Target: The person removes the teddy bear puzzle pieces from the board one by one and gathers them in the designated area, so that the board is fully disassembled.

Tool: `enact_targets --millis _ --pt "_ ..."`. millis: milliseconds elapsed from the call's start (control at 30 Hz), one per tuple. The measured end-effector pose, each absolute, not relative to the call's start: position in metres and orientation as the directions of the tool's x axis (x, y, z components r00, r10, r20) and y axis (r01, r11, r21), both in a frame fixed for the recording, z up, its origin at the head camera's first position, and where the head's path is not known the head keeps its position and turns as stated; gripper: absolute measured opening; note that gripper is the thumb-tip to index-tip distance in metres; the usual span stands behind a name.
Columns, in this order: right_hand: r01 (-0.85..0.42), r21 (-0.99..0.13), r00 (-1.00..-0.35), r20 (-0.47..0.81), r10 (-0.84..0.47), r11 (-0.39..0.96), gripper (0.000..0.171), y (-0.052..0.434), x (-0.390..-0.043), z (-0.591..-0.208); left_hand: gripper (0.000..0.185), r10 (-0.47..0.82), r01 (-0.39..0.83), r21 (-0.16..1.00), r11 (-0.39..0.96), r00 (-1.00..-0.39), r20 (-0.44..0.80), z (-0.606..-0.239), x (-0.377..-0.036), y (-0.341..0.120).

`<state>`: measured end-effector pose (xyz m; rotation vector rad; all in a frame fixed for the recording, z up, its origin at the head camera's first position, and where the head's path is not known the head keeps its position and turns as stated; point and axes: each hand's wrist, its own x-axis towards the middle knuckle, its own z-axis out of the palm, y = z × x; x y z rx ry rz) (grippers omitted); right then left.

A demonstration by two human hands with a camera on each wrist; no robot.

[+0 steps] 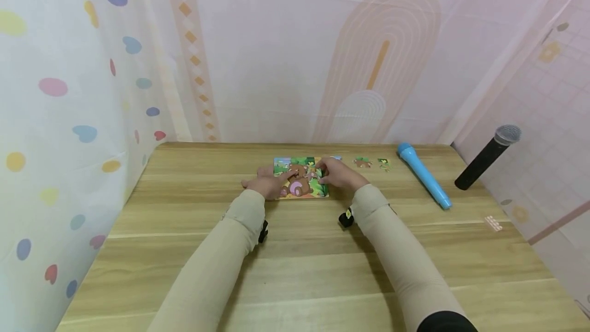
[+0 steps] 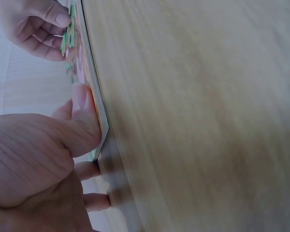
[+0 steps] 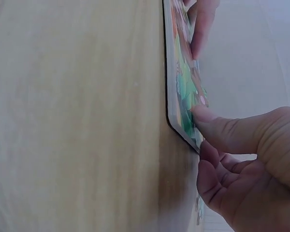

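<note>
A puzzle board with a picture of brown bears and green leaves lies at the back of the table. My left hand rests over its left side, the index finger stretched across the picture. Its thumb lies on the board's near edge in the left wrist view. At the board's right side, my right hand pinches a puzzle piece, which stands slightly raised from the picture. Part of the piece is hidden by the fingers. In the right wrist view, the right thumb is over the board's corner.
Loose puzzle pieces, one with a brown bear and a small green one, lie right of the board. Farther right are a blue microphone, a black microphone and a small pinkish sheet. A patterned curtain hangs behind the table.
</note>
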<state>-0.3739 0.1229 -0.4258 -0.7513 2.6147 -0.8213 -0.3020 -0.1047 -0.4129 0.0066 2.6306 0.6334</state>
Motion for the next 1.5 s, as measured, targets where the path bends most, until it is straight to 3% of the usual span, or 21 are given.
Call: enact_targets --millis 333,700,833,1267,1333,1500 --pt "-0.376 -0.616 -0.828 -0.111 -0.549 0.692 0.042 0.1228 -0.3745 -0.4275 0.061 0.104 -0.102 0.429 0.898 -0.896 -0.431 -0.4117 -0.3021 -0.1067" --pt "-0.366 -0.634 -0.836 -0.097 -0.540 0.681 0.039 0.1250 -0.3741 -0.4318 0.071 0.061 -0.140 0.462 0.876 -0.917 -0.394 -0.4163 -0.3044 -0.1050" --pt "-0.371 -0.621 -0.837 -0.098 -0.538 0.691 0.038 0.1247 -0.3744 -0.4323 0.088 0.009 -0.195 0.495 0.847 -0.925 -0.379 -0.4188 -0.3044 -0.1042" --pt "-0.390 -0.595 -0.828 -0.108 -0.550 0.703 0.040 0.1219 -0.3728 -0.4299 0.095 -0.011 -0.221 0.517 0.827 -0.926 -0.378 -0.4159 -0.3016 -0.1043" --pt "-0.394 -0.591 -0.828 -0.103 -0.551 0.703 0.040 0.1219 -0.3726 -0.4298 0.093 -0.012 -0.220 0.511 0.831 -0.925 -0.379 -0.4151 -0.3011 -0.1042" --pt "-0.388 -0.590 -0.833 -0.104 -0.543 0.708 0.040 0.1220 -0.3712 -0.4283 0.067 0.061 -0.115 0.399 0.910 -0.913 -0.403 -0.4133 -0.3025 -0.1035"
